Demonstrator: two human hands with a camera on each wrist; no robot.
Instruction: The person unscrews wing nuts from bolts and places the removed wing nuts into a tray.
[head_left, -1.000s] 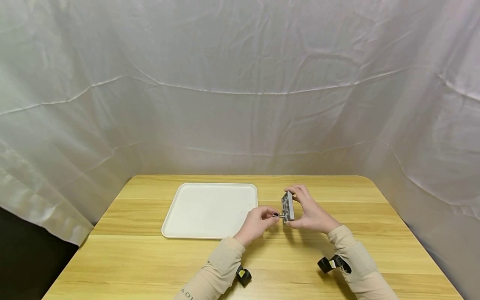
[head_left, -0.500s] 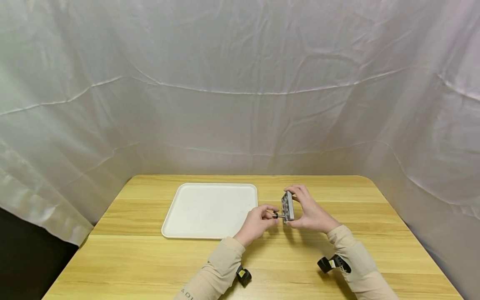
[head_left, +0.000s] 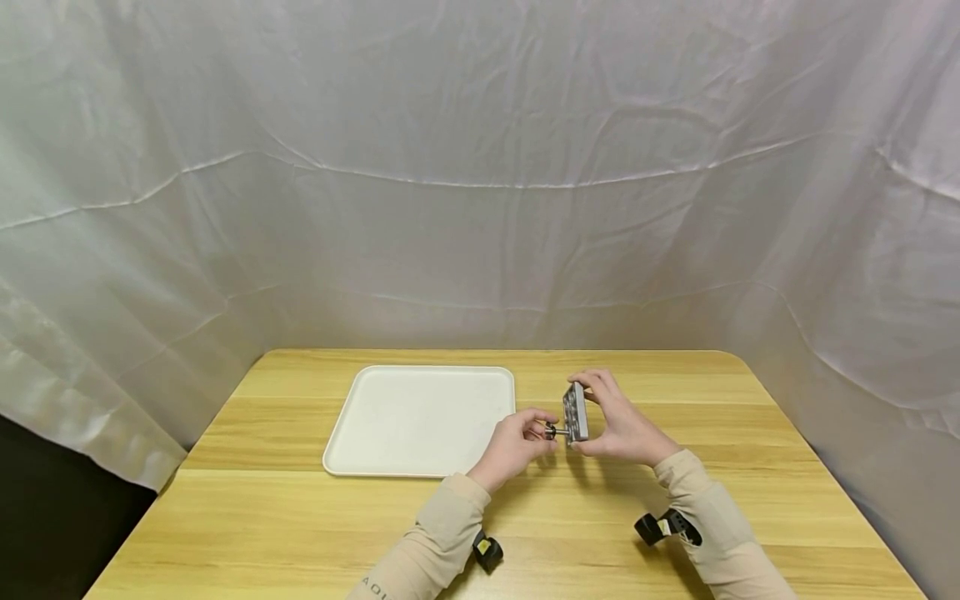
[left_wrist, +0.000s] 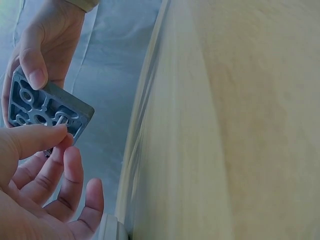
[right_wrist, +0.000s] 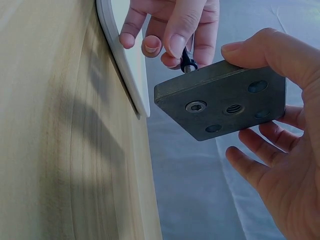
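Surface carries the white tray. At three o'clock from it, the metal plate is held on edge, above the wood. We judge it dense for its size, rigid, hard to damage, slightly slick on its flat face; best held across opposite edges. The right hand grips it so: fingertips at twelve o'clock, thumb at six (head view). The bolt, stiff steel, passes through and points to nine o'clock, towards the left hand. Smallest, the dark fitting on its end: light, easily dropped, we would pinch its rim. Left thumb and fingers curl around it; how tightly, we cannot tell.
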